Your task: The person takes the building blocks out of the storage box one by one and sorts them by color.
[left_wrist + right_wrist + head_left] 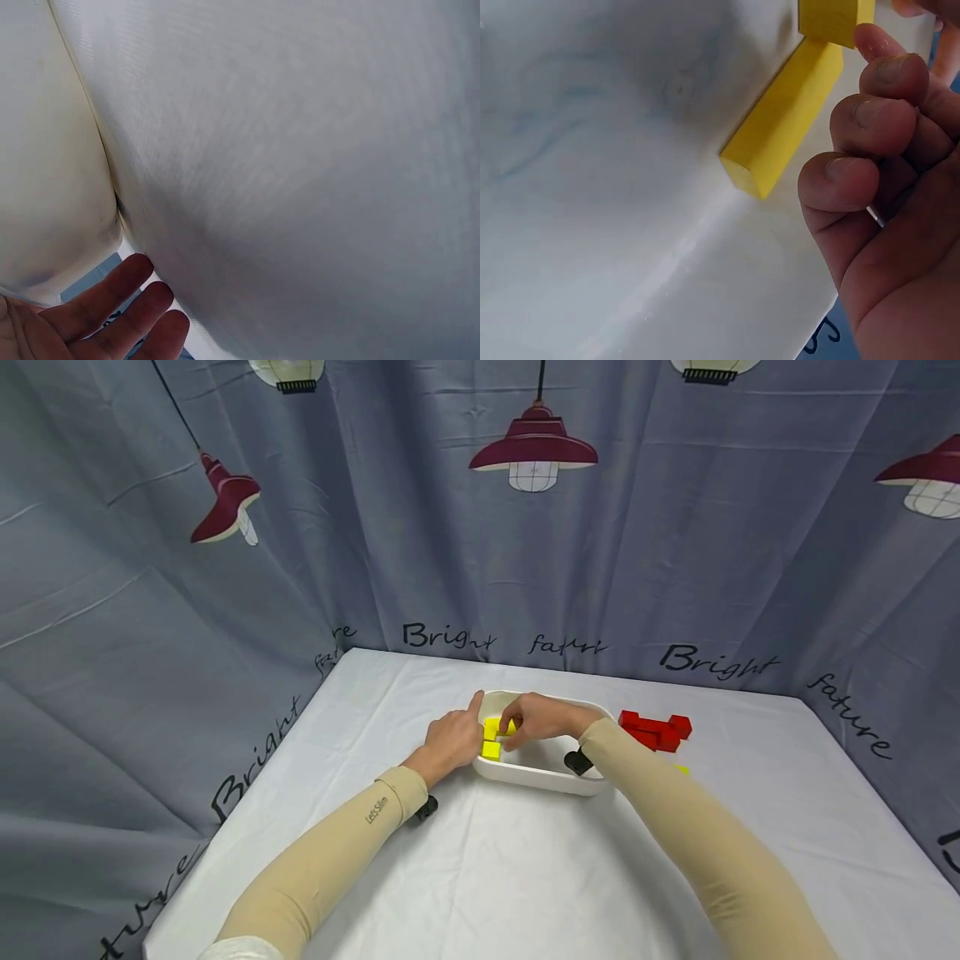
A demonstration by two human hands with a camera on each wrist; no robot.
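Observation:
My left hand (453, 739) rests against the left end of a white oblong tub (543, 778), one finger pointing up by its far corner. In the left wrist view, three fingers (127, 307) stretch loosely along the outside; the thumb is hidden. My right hand (536, 718) reaches down into the tub. Thumb and index stand a little apart beside yellow blocks (491, 750) at the tub's left end. In the right wrist view, a fingertip lies against a yellow block (829, 19), and a longer yellow piece (784, 116) lies below it. The other right fingers are bent.
Several red blocks (656, 733) stand together right of the tub. A bit of yellow (682, 769) shows beside the right sleeve, mostly hidden. A white cloth (450, 877) covers the table, and a grey printed curtain (420, 543) hangs behind.

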